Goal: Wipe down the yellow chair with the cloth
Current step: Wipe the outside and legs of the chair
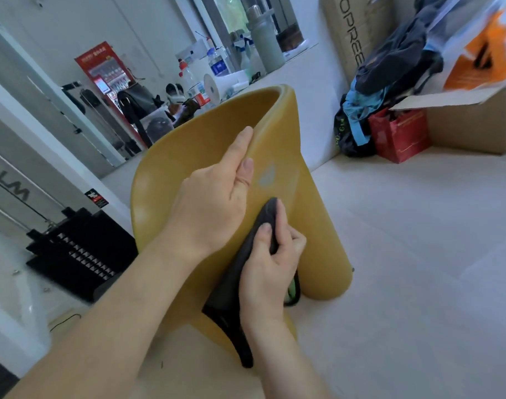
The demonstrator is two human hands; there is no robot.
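Nearest to the camera, the right hand (270, 272) has its grip closed around a dark cloth (240, 283), thumb on top, and presses the folded end against the outer side of the yellow chair (318, 226). The rest of the cloth hangs down toward the floor (418, 283). Just above it, the left hand (214, 205) holds the edge of the chair's back, fingers wrapped over the rim and thumb on the outside, to keep the chair steady. The wiping step seems to be in the middle. A pale grey spot (267, 177) sits on the yellow surface just beyond the cloth, so I think the next move needs a firm stroke upward over it.

The chair stands on a pale, smooth floor. Farther away are a red bag (398, 136) and a cardboard box (470, 125) by the wall, and a worktop (289, 67) with bottles.
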